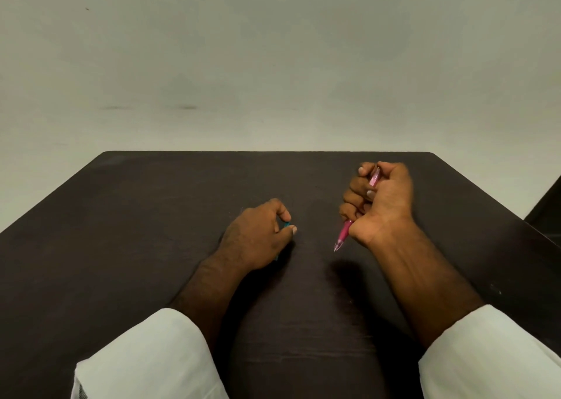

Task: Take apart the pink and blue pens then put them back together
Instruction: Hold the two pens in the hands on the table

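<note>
My right hand [381,199] is closed in a fist around the pink pen [344,231], raised a little above the dark table [151,216]. The pen's tip points down and toward me, and its clear pink top shows between my thumb and fingers. My left hand [258,234] rests on the table near the middle. It is curled over the blue pen [287,225], of which only a small blue bit shows between thumb and forefinger and another sliver under the palm. Most of the blue pen is hidden.
The dark table runs to a far edge against a plain pale wall [273,64]. A dark object [546,207] stands off the table's right side. White sleeves cover both forearms near the bottom of the view.
</note>
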